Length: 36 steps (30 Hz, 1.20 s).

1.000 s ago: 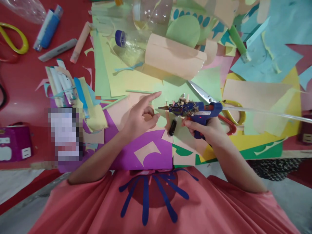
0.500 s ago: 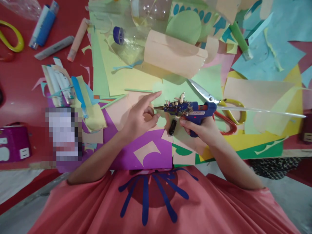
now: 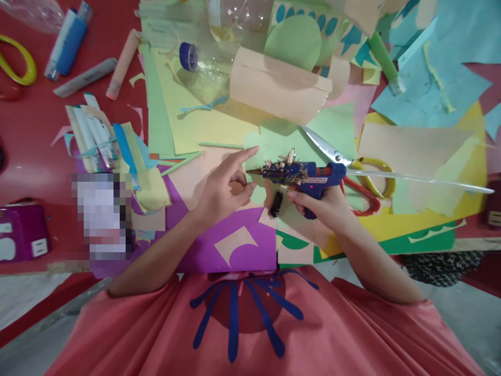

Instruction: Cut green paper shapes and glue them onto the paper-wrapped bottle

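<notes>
My right hand (image 3: 319,203) grips a blue hot glue gun (image 3: 293,173) by its handle. The nozzle points left, and bits of wood or straw cling to its barrel. A long clear glue stick (image 3: 420,180) sticks out of its back. Just left of the nozzle tip is my left hand (image 3: 223,188), its index finger and thumb apart and the other fingers curled; I see nothing in it. A small black lighter-like object (image 3: 276,203) lies below the gun. Behind my right hand rest scissors (image 3: 336,154) with yellow and red handles.
A clear plastic bottle (image 3: 213,73) with a blue cap lies beyond, partly wrapped in peach paper (image 3: 277,86). Coloured paper sheets and scraps cover much of the red table (image 3: 23,130). Several markers (image 3: 72,39) lie at left. A purple box (image 3: 25,232) sits at the left edge.
The whole view has shifted very slightly. Both hands and the glue gun keep almost the same pose.
</notes>
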Tool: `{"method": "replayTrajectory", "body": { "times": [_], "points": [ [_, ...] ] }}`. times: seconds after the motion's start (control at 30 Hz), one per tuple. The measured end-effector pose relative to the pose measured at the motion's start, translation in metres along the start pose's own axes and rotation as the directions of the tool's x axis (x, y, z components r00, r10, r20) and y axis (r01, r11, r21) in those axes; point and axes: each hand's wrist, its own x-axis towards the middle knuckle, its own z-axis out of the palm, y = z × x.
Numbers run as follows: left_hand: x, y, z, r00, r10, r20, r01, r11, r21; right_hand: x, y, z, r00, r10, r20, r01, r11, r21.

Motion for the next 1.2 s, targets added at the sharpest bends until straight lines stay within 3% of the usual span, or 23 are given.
{"method": "replayTrajectory", "body": {
  "times": [0.5, 1.2],
  "points": [
    [0.0006, 0.0024, -0.0008, 1.0, 0.005, -0.021, -0.005, 1.0, -0.014, 0.0, -0.0056, -0.0019, 0.997, -0.08, 0.002, 0.08, 0.996, -0.035],
    [0.0004, 0.002, -0.0007, 1.0, -0.021, -0.021, 0.02, 0.998, -0.066, -0.0045, 0.002, -0.0097, 0.999, 0.01, -0.038, -0.011, 1.0, -0.015]
  ]
}}
